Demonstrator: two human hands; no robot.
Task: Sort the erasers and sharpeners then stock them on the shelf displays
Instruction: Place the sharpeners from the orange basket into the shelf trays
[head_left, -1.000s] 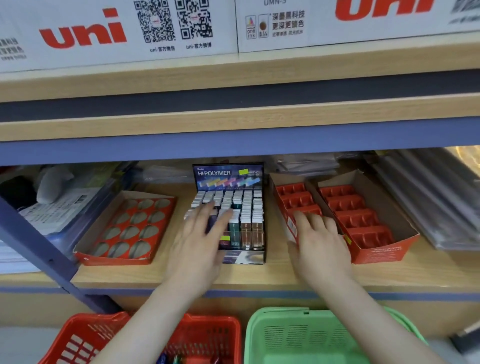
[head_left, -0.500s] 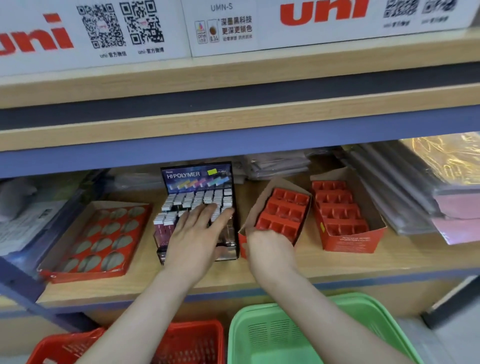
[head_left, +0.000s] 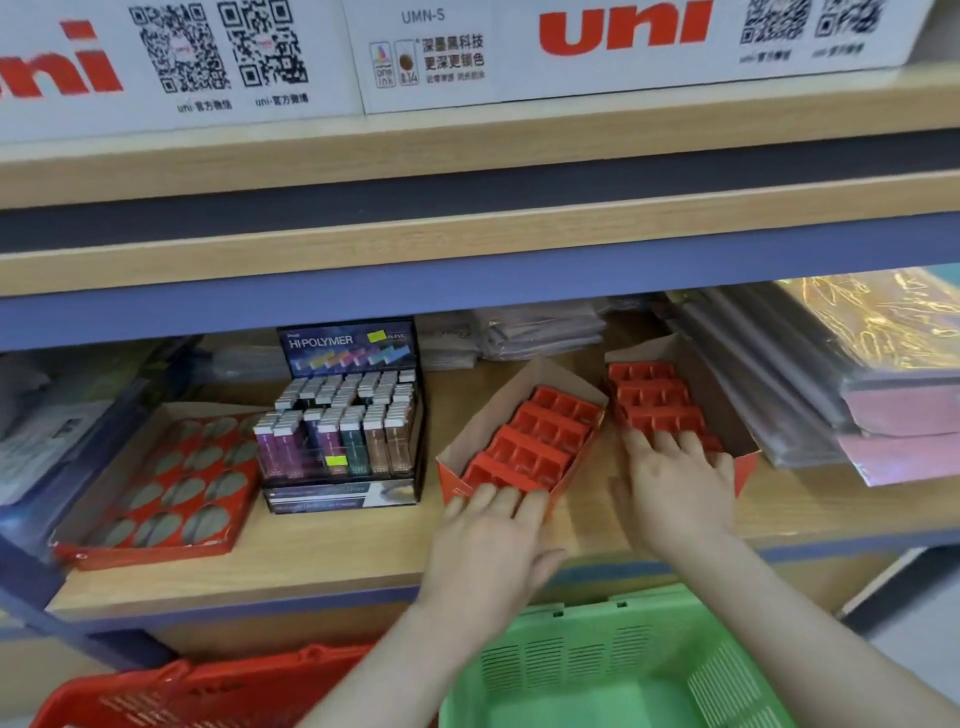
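Two hands, both flat-fingered, gripping nothing: left hand (head_left: 488, 545) on near end of skewed left tray (head_left: 535, 441), right hand (head_left: 675, 483) on right tray (head_left: 654, 400). Both trays empty, right of HI-POLYMER eraser display (head_left: 343, 415). Slide, don't lift; square w/ shelf (head_left: 332, 561) front.

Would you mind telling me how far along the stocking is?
Done: the HI-POLYMER display looks stocked with erasers. In hand: left hand rests on the angled compartment tray, right hand on the right compartment tray. Left: filling both, plus the oval-hole tray, all empty.
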